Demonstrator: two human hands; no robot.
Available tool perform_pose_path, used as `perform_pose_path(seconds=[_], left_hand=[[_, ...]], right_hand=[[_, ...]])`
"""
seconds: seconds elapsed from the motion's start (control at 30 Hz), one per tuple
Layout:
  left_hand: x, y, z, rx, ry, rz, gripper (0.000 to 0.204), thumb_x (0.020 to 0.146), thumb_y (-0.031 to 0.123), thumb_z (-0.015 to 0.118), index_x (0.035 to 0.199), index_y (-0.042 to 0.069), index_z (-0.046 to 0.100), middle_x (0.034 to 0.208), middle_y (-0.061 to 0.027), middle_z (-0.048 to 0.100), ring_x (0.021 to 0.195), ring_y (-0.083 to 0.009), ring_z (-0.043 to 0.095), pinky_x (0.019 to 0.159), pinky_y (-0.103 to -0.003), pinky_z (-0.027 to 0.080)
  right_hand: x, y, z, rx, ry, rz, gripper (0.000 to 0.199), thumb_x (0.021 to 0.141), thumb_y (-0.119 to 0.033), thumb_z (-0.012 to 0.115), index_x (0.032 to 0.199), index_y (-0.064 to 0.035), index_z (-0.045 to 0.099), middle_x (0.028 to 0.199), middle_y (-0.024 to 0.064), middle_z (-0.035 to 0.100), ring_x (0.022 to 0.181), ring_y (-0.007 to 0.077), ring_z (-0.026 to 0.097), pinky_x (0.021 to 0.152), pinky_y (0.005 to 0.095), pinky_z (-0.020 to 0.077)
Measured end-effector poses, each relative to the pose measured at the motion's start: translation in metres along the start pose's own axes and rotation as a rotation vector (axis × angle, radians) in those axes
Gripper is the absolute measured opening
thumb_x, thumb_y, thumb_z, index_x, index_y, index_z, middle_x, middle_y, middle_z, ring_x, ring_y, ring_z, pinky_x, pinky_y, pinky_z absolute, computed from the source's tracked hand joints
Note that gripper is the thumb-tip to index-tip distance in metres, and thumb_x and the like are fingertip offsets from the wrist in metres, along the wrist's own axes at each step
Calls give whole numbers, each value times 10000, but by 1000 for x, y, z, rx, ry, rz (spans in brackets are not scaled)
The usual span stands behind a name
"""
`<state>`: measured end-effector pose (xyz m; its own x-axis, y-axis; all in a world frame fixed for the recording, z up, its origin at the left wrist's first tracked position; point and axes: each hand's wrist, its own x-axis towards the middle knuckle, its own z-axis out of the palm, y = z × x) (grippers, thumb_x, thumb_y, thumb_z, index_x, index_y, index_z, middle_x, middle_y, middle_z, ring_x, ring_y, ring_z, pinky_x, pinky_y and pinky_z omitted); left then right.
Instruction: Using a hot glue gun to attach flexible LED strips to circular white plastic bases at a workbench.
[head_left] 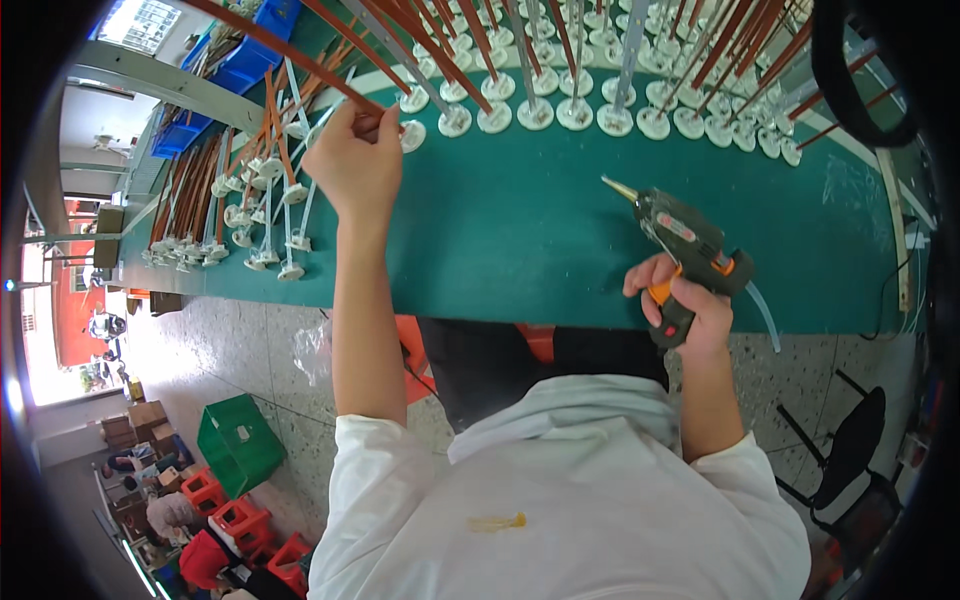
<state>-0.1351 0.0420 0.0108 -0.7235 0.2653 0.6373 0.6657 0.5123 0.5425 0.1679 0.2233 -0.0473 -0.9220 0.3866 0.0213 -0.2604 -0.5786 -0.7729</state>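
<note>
My left hand (355,155) is closed round the lower part of a thin brown stick (290,50), which slants up to the far left. Just beyond the fingers lies a round white disc base (412,137), at the stick's lower end; whether the two are joined I cannot tell. In my right hand (685,305) is a dark hot glue gun (690,232) with an orange trigger, gripped by its handle. Its nozzle points to the far left over the green table (500,240), and a translucent glue stick (766,315) hangs from its back end.
Rows of white discs (575,112) with upright brown and grey sticks fill the table's far side. More disc-ended sticks (190,220) lie heaped at the left, near blue bins (250,50). A black chair (845,450) stands right; a green box (240,445) and people are behind left.
</note>
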Motion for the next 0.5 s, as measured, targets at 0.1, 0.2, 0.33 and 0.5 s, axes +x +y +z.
perform_pose_path(seconds=[0.1, 0.2, 0.33, 0.5], left_hand=[[11, -9, -1, -44, 23, -43, 107, 793, 97, 761, 790, 24, 683, 679, -81, 716, 584, -165, 700, 602, -261, 530], [11, -15, 11, -22, -20, -20, 114, 785, 91, 767, 789, 20, 677, 668, -87, 709, 583, -171, 699, 591, -271, 527], [6, -21, 22, -24, -10, -29, 127, 786, 101, 769, 792, 17, 673, 659, -92, 700, 579, -182, 694, 586, -278, 522], [6, -18, 27, -66, -25, -16, 137, 785, 101, 768, 789, 14, 662, 690, -101, 704, 609, -197, 697, 599, -275, 518]], right_hand=[[1, 0, -2, 46, -2, 54, 266, 843, -211, 605, 945, 34, 607, 941, 211, 632, 687, 296, 598, 642, 348, 506], [-2, 0, -5, 40, -20, 50, 271, 836, -218, 600, 941, 31, 610, 930, 205, 636, 598, 261, 580, 701, 378, 505], [1, 2, -5, -14, -78, 28, 267, 822, -210, 597, 946, 26, 613, 920, 199, 649, 479, 199, 545, 795, 436, 494], [0, 0, -5, -10, -79, 12, 266, 820, -201, 598, 947, 32, 611, 922, 206, 654, 500, 211, 562, 795, 437, 496]])
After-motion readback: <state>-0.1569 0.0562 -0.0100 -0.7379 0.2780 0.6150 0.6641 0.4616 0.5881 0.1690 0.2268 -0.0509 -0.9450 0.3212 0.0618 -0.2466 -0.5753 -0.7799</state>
